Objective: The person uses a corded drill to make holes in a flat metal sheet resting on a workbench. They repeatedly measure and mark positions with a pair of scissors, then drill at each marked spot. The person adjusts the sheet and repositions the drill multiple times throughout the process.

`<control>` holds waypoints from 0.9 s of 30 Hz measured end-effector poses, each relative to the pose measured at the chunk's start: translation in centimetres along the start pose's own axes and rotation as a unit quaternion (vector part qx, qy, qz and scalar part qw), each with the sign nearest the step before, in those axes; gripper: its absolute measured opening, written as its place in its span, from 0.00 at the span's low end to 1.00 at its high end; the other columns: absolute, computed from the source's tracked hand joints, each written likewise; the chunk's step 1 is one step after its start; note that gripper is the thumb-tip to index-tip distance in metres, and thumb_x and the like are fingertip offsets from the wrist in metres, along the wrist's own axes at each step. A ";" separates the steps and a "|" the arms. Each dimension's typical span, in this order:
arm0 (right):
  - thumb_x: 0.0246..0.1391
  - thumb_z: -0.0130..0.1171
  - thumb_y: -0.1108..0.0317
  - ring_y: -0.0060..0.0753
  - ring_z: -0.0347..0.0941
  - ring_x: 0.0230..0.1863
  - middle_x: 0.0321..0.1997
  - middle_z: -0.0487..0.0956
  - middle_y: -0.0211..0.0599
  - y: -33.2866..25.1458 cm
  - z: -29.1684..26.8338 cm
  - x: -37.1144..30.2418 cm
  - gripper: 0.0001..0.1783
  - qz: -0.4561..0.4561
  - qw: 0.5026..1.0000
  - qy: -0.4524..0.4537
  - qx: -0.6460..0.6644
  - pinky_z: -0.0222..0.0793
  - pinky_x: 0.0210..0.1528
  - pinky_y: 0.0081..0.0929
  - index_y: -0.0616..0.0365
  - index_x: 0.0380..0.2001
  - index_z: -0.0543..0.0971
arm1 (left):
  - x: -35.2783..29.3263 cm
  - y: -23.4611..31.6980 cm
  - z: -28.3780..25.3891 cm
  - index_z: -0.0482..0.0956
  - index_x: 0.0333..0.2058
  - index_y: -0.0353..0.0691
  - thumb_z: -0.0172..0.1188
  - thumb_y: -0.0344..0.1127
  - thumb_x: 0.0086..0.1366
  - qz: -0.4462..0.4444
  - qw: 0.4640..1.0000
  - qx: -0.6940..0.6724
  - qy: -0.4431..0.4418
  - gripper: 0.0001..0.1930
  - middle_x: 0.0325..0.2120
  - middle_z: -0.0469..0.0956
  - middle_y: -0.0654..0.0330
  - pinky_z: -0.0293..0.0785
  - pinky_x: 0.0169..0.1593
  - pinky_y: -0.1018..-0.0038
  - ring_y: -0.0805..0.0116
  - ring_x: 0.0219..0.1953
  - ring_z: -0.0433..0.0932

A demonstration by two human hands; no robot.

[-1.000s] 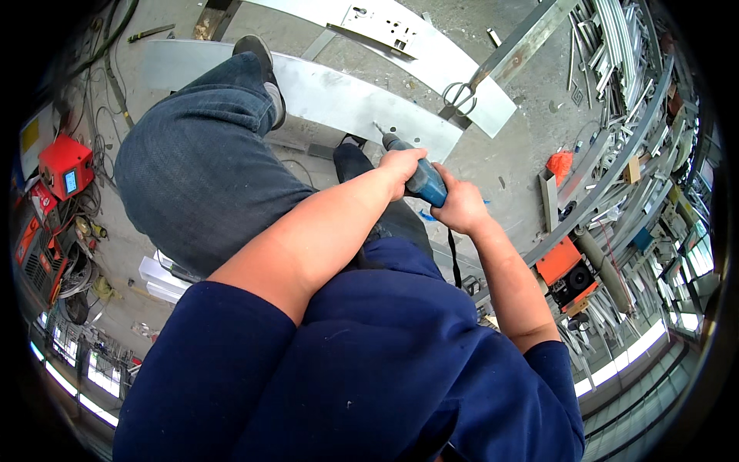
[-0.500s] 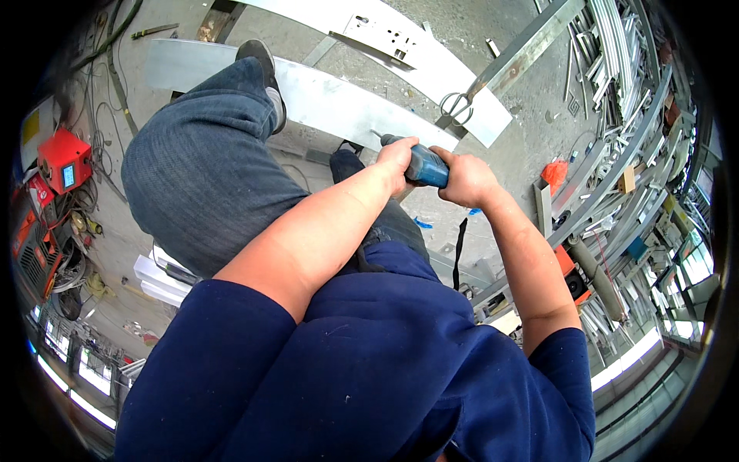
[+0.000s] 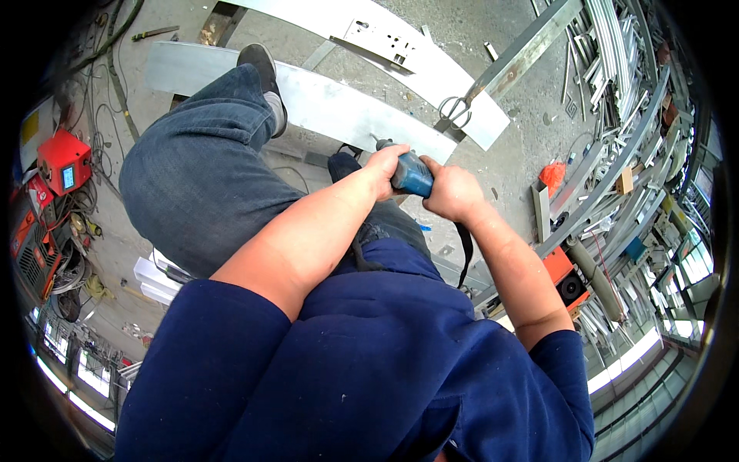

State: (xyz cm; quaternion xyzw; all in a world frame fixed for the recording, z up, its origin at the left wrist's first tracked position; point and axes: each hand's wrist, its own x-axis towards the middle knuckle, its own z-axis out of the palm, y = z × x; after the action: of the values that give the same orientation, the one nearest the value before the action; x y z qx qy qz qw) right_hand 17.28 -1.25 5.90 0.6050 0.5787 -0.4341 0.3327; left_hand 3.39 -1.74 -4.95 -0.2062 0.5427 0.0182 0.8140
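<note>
A blue and black power drill is held between both my hands. My left hand wraps around its front part, beside the chuck. Behind it, my right hand is closed on the rear and handle, which its fingers mostly hide. The thin bit points up-left over a long pale sheet-metal strip; I cannot tell whether its tip touches the metal. One shoe of mine rests on this strip. A black strap hangs below my right wrist.
A second pale metal strip with a cut-out plate lies beyond. A steel beam and scissors are at its right end. Metal profiles pile up at right. Red machines and cables stand at left.
The drill and both hands have shifted slightly left and toward me, and the drill body is tilted more steeply. The strap has swung in against my right wrist.
</note>
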 end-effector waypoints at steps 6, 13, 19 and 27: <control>0.39 0.64 0.62 0.55 0.81 0.43 0.39 0.83 0.54 -3.5 3.3 -1.9 0.48 0.046 0.997 0.003 0.060 0.77 0.48 0.45 0.51 0.68 0.63 | 0.7 1.0 -2.9 0.74 0.44 0.38 0.59 0.46 0.67 -0.076 0.995 0.062 -0.013 0.17 0.36 0.82 0.55 0.82 0.45 0.62 0.60 0.35 0.84; 0.39 0.65 0.62 0.54 0.82 0.42 0.39 0.83 0.53 -3.9 3.1 -1.8 0.48 0.042 0.997 0.000 0.064 0.77 0.49 0.44 0.54 0.68 0.62 | 0.5 1.2 -3.1 0.76 0.41 0.38 0.63 0.46 0.63 -0.063 0.992 0.104 0.014 0.17 0.34 0.82 0.55 0.83 0.41 0.63 0.60 0.32 0.84; 0.39 0.65 0.62 0.54 0.82 0.42 0.40 0.83 0.54 -4.4 2.9 -1.9 0.49 0.056 0.997 -0.020 0.051 0.78 0.48 0.44 0.52 0.69 0.62 | 0.6 1.3 -3.2 0.76 0.41 0.38 0.63 0.47 0.63 -0.065 0.993 0.098 0.006 0.18 0.34 0.82 0.54 0.83 0.41 0.64 0.60 0.32 0.84; 0.38 0.64 0.63 0.55 0.81 0.42 0.40 0.83 0.53 -2.8 2.7 -1.4 0.46 0.041 0.997 0.011 0.063 0.78 0.48 0.45 0.50 0.67 0.65 | 2.1 1.2 -2.6 0.76 0.43 0.38 0.60 0.46 0.65 -0.064 0.995 0.078 0.006 0.17 0.35 0.82 0.54 0.82 0.46 0.62 0.59 0.35 0.84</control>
State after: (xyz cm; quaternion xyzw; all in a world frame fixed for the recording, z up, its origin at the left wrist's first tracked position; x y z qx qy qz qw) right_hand 14.23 -3.96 6.38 0.6527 0.5287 -0.4486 0.3052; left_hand 1.69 -1.94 -8.05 -0.1762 0.5332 -0.0777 0.8238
